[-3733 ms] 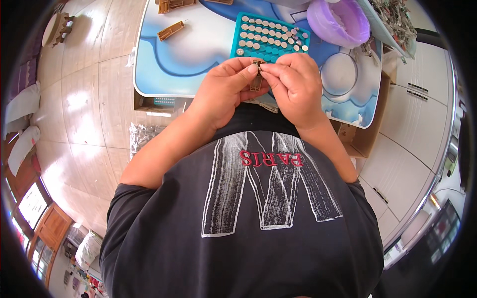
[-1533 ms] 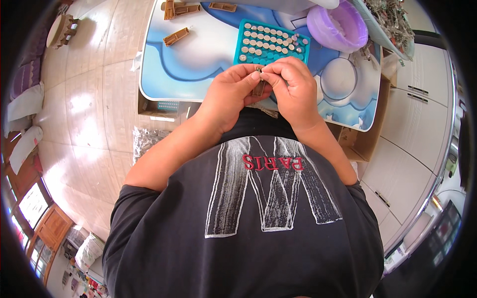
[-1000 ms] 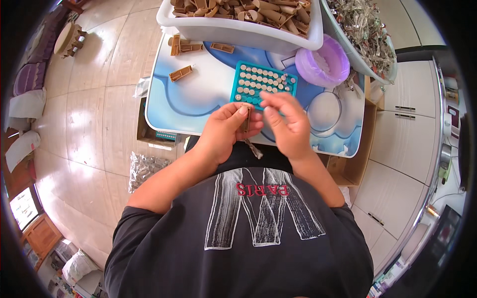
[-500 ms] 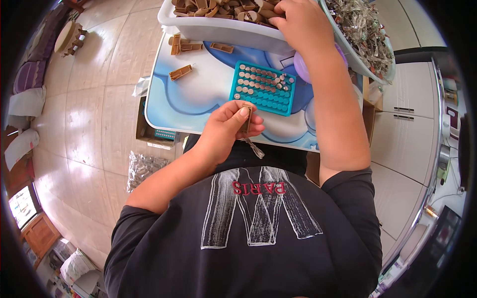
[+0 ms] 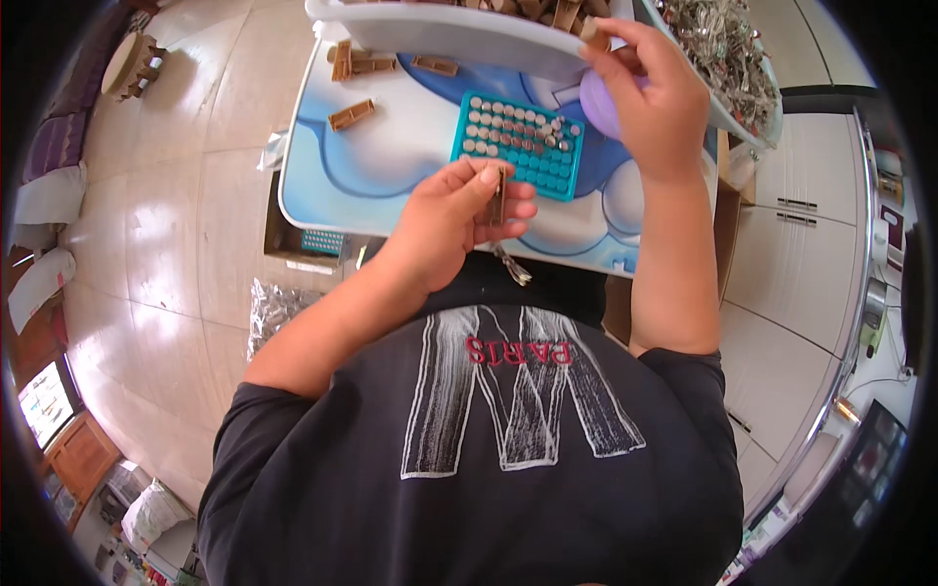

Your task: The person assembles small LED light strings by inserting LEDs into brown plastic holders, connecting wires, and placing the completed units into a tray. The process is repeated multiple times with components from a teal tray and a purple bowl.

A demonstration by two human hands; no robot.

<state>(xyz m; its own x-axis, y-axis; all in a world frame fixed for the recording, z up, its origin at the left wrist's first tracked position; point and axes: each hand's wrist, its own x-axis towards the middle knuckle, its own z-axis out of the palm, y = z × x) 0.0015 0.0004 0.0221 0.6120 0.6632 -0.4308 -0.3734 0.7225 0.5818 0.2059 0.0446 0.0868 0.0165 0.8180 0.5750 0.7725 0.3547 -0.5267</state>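
My left hand (image 5: 440, 220) holds a small open brown plastic case (image 5: 499, 200) over the table's near edge, the thumb pressed on it. A bundle of thin silvery wires (image 5: 511, 266) hangs below that hand. Raised beside the white bin (image 5: 440, 34), my right hand (image 5: 669, 112) pinches a small brown plastic piece (image 5: 594, 39) between thumb and fingertips. Many brown plastic parts (image 5: 547, 10) fill the bin. A teal tray (image 5: 557, 183) with rows of silver button cells (image 5: 508, 125) lies just beyond my left hand. Several brown cases (image 5: 351, 114) lie at the table's left.
A purple round object (image 5: 599, 103) sits right of the tray, partly behind my right hand. Far right, a tub holds many wired parts (image 5: 718, 49). Below the table's left side are a cardboard box (image 5: 293, 249) and a plastic bag (image 5: 278, 308). Pale cabinets (image 5: 791, 254) stand at right.
My right hand has come out of the bin toward me and right, now with a brown piece. My left hand, still holding the case, has shifted slightly up and right.
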